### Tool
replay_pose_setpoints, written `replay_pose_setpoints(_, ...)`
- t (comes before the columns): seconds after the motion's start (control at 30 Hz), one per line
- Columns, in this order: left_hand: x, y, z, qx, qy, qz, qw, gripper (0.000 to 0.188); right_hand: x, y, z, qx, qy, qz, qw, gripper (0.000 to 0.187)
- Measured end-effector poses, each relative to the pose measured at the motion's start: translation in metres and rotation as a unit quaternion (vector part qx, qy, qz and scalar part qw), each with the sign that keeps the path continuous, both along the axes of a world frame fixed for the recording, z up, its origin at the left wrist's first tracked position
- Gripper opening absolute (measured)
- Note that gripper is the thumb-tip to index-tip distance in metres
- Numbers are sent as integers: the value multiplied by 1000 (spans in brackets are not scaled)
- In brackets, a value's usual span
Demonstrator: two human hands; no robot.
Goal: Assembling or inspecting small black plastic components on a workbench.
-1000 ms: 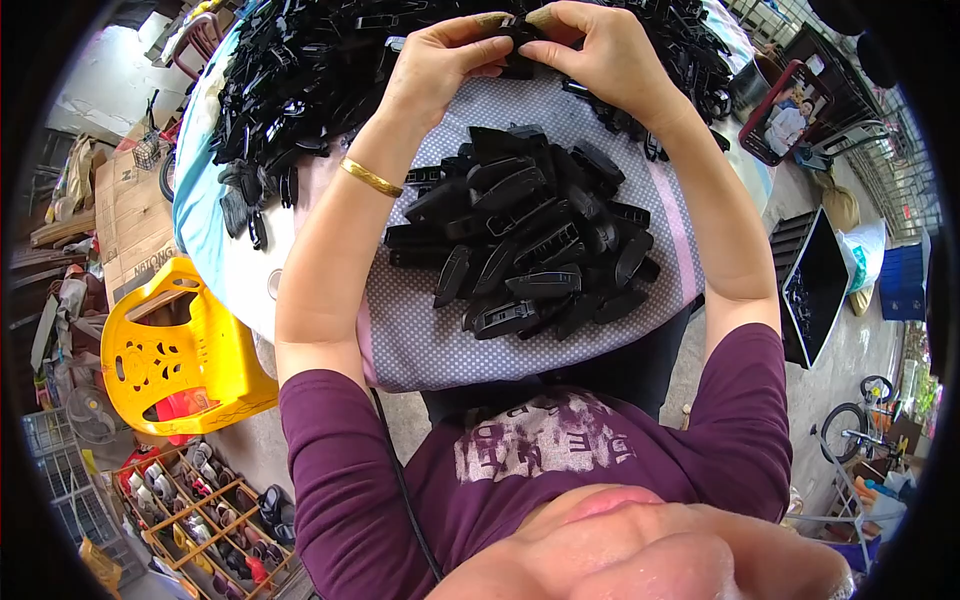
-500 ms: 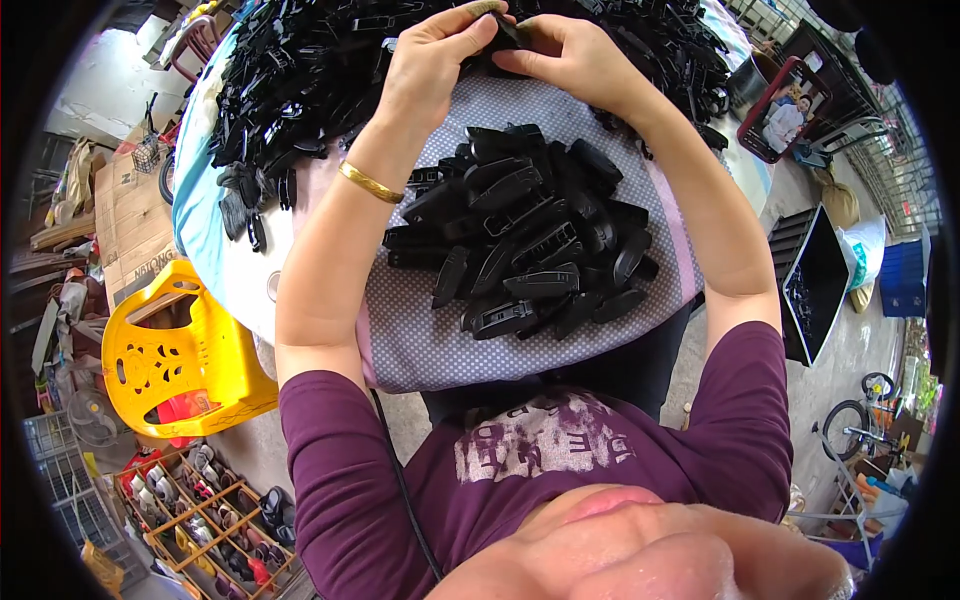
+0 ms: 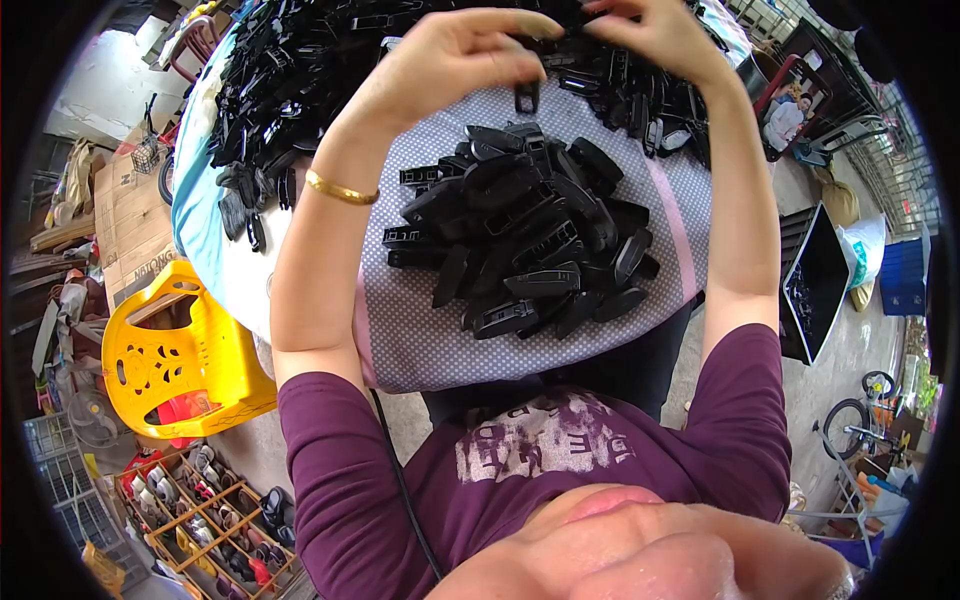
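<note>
My left hand (image 3: 465,52) hovers over the near edge of the large heap of black plastic parts (image 3: 290,80), thumb and fingers apart. Just below its thumb shows a small black plastic part (image 3: 526,98) with an opening in it; whether it is dropping or lying on the cloth I cannot tell. My right hand (image 3: 650,28) reaches over the heap's right side, fingers stretched and spread, with nothing visible in them. Between my forearms, a smaller pile of long, rounded black plastic parts (image 3: 540,230) lies on the grey dotted cloth (image 3: 430,350).
A yellow plastic chair (image 3: 190,350) stands left of the table, above a wooden rack of shoes (image 3: 210,530). At the right are a black open-topped bin (image 3: 815,285), a blue container (image 3: 903,280) and a bicycle (image 3: 850,425). A cardboard sheet (image 3: 140,210) leans at the far left.
My hands, together around a small dark part before, have moved apart. The right hand has shifted right over the heap, and the left hand's fingers have spread.
</note>
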State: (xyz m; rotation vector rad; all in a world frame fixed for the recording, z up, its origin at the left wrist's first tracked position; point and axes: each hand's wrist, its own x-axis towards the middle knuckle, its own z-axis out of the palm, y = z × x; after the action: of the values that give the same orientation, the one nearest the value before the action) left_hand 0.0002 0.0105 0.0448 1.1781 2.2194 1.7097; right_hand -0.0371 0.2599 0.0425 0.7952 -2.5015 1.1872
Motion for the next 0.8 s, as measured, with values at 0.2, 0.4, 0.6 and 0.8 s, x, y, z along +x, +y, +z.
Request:
replay_pose_setpoints(0.2, 13, 23, 4, -197, 8, -150, 969, 34, -35, 89, -32, 260, 139, -267, 918, 31)
replay_pose_setpoints(0.4, -44, 12, -66, -264, 376, 164, 873, 28, -36, 72, -30, 224, 185, -187, 938, 26)
replay_pose_setpoints(0.6, -43, 15, -71, -292, 350, 163, 875, 35, -42, 58, -30, 138, 235, -156, 950, 26)
replay_pose_setpoints(0.8, -38, 7, -66, -352, 289, 214, 865, 29, -14, 2, -17, -307, 23, 133, 942, 28)
